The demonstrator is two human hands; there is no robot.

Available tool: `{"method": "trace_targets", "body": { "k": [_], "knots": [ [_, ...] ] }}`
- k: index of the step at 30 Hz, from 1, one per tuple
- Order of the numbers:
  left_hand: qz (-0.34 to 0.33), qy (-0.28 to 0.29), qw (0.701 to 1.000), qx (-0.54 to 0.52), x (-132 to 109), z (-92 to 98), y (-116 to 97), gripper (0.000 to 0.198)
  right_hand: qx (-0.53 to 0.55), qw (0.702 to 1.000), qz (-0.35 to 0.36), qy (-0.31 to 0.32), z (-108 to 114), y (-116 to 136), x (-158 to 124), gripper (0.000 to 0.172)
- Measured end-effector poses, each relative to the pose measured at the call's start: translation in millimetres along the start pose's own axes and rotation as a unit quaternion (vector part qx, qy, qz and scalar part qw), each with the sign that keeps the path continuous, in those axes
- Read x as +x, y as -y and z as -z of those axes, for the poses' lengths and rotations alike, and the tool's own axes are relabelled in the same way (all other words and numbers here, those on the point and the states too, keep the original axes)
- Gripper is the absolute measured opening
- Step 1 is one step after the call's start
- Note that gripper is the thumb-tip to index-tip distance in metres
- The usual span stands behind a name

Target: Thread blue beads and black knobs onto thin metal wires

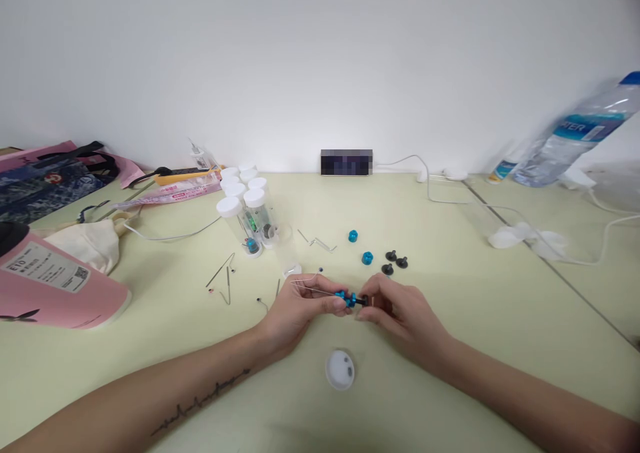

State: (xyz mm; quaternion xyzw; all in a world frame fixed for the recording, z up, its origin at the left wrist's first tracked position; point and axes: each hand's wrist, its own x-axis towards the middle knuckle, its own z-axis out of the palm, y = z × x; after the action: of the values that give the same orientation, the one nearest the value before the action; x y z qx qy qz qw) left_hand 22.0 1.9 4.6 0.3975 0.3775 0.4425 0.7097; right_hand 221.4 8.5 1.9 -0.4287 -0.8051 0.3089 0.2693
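My left hand (305,303) pinches a blue metallic part (345,297) together with a thin bent metal rod (317,289). Opposite it, my right hand (400,309) is closed on a black piece (363,301) that meets the blue part's right end. Beyond the hands lie two blue knobs (367,258) and several black round pieces (391,268). A white lid (340,370) with small dark bits in it lies nearer to me. Bent metal rods (229,285) are on the table to the left.
Clear tubes with white caps (255,199) stand at the back left, near an uncapped clear tube (286,249). A pink tumbler (65,286) lies far left. At the right are a water bottle (575,136) and white cables (515,211).
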Motion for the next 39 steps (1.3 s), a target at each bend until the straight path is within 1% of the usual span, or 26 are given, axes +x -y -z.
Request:
{"method": "trace_targets", "body": {
  "k": [3,5,12,17,21,25,28,32,39],
  "knots": [
    [0.005,-0.001,1.0,-0.001,-0.5,-0.5,-0.2,0.019,0.009,0.999,0.019,0.034,2.4,-1.3,1.1,0.043],
    [0.009,-0.009,1.0,0.0,-0.9,-0.5,-0.8,0.02,0.014,0.999,0.023,0.033,4.3,-0.1,1.6,0.048],
    [0.004,-0.026,1.0,-0.011,-1.8,-0.2,-2.8,0.018,0.012,1.0,0.012,-0.026,6.5,5.8,-1.9,0.037],
    [-0.003,-0.026,1.0,-0.008,-1.9,-1.9,-3.7,0.018,0.01,0.998,0.026,-0.05,4.1,1.3,-3.9,0.038],
    [0.001,-0.03,1.0,-0.005,-1.6,-1.8,-3.3,0.018,0.016,0.999,0.022,-0.044,4.1,1.0,-3.0,0.041],
    [0.002,-0.026,1.0,-0.01,-1.0,-0.3,-1.6,0.019,0.014,0.999,0.028,-0.034,3.9,1.6,-1.4,0.048],
    [-0.003,-0.023,1.0,-0.018,-0.9,0.9,-0.6,0.017,0.03,0.998,0.046,-0.02,3.8,1.8,-0.8,0.053],
    [-0.003,-0.027,0.999,-0.019,-0.9,1.6,-0.2,0.015,0.041,0.997,0.069,-0.009,5.6,3.8,-1.2,0.052],
    [-0.004,-0.017,1.0,-0.014,-0.3,1.5,-0.3,0.015,0.064,0.988,0.137,-0.019,7.7,3.2,-4.3,0.052]
  ]
}}
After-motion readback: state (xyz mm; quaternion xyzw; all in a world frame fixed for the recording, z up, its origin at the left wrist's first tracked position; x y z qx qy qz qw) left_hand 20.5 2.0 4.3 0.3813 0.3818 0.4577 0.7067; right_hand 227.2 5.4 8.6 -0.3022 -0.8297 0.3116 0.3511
